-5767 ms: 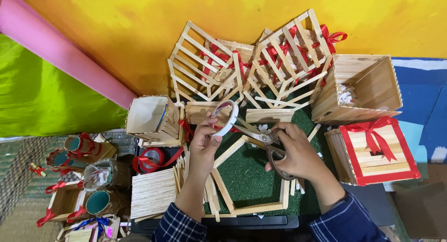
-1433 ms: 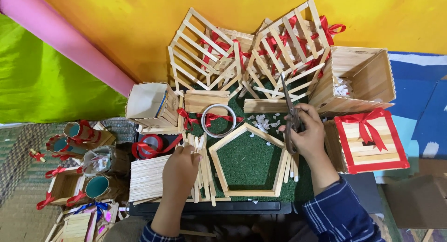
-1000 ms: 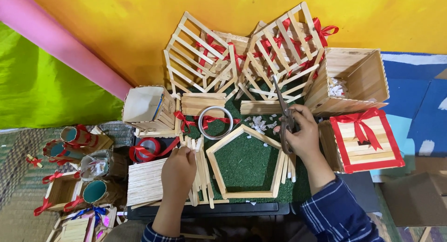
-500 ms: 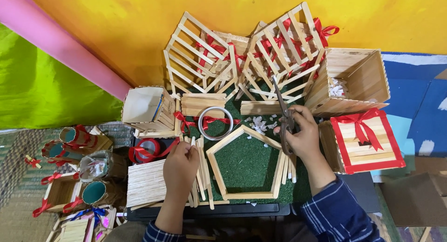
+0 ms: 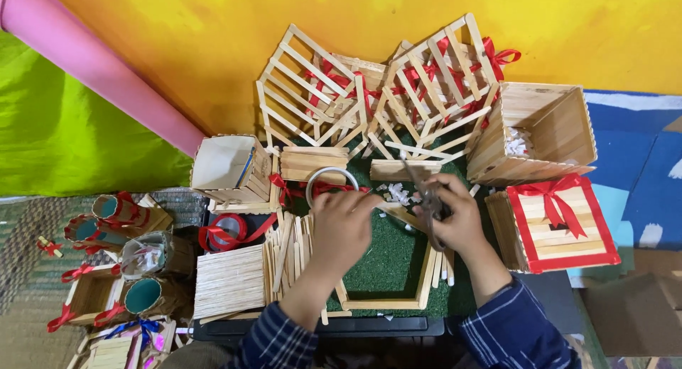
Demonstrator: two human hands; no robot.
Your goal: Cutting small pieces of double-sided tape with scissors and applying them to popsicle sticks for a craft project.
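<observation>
Hands at frame centre, above green mat [image 5: 383, 266]. Left hand [image 5: 342, 223], fingers curled, tips pinching thin wooden stick [image 5: 389, 211] at upper edge of pentagon stick frame [image 5: 426, 273]. Right hand [image 5: 455, 216] closed around scissors [image 5: 425, 191], blades pointing toward upper frame. Tape ring [image 5: 331, 177] just above left hand. Loose stick pile [image 5: 288, 245] left of it. Lattice stick houses [image 5: 383, 92] at upper centre; ribboned box [image 5: 558, 223] at right.

Bright, even light, soft shadows, slight blur throughout
</observation>
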